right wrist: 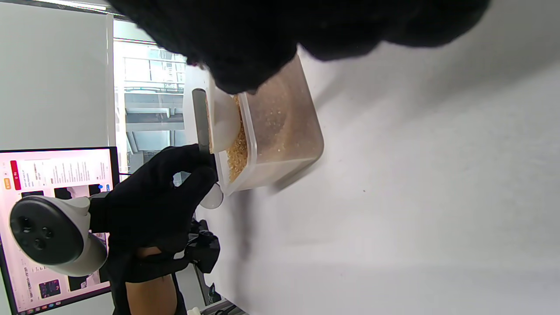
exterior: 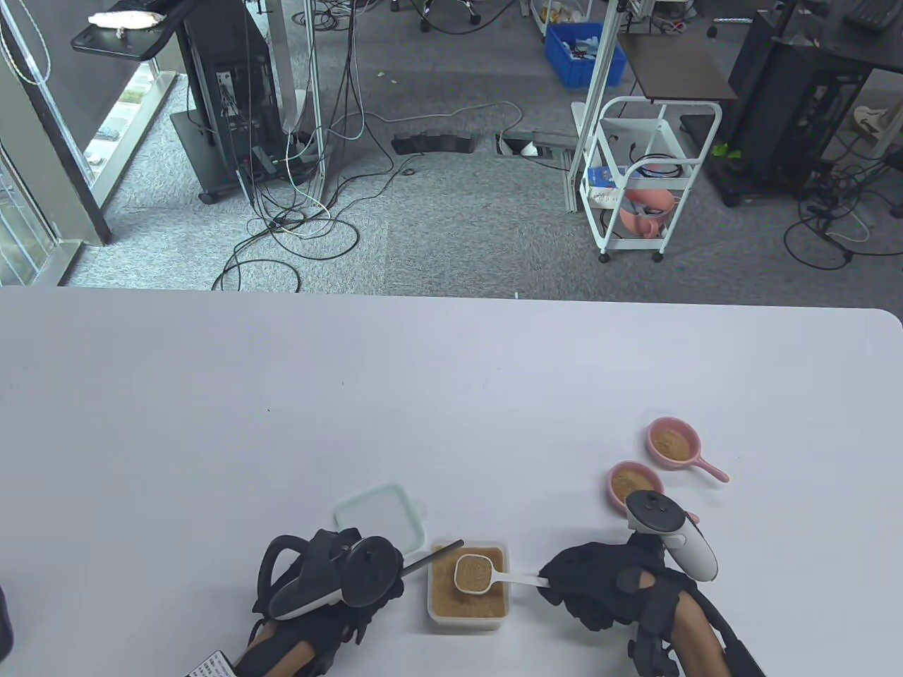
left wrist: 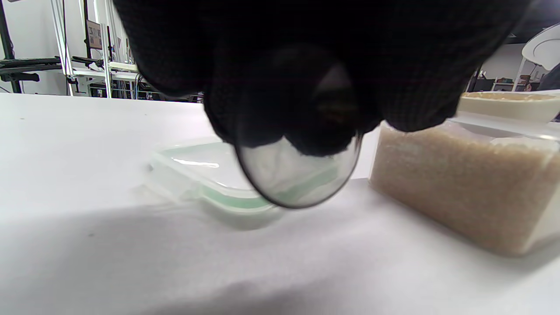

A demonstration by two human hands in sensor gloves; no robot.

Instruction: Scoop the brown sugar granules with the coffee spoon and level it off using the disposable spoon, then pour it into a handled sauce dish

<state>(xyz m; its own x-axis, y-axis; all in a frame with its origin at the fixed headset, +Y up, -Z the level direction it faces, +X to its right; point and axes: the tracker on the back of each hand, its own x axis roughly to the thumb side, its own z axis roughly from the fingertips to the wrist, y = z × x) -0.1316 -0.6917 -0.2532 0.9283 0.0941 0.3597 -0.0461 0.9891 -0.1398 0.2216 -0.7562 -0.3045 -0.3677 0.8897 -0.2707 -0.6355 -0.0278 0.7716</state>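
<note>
A clear container of brown sugar (exterior: 468, 608) (left wrist: 463, 183) (right wrist: 280, 135) sits near the table's front edge. My right hand (exterior: 600, 585) grips the handle of the white coffee spoon (exterior: 474, 572), whose sugar-filled bowl (right wrist: 225, 124) hovers over the container. My left hand (exterior: 331, 585) (right wrist: 162, 197) holds the disposable spoon by its clear bowl (left wrist: 297, 179), its dark handle (exterior: 434, 556) (right wrist: 200, 120) reaching over the container's left rim beside the coffee spoon. Two pink handled sauce dishes, the far one (exterior: 675, 442) and the near one (exterior: 635, 484), stand at the right, each holding some sugar.
The container's clear lid with a green seal (exterior: 381, 517) (left wrist: 210, 183) lies on the table just behind my left hand. A white label card (exterior: 211, 666) shows at the bottom edge. Beyond the table's far edge stands a white cart (exterior: 645, 183).
</note>
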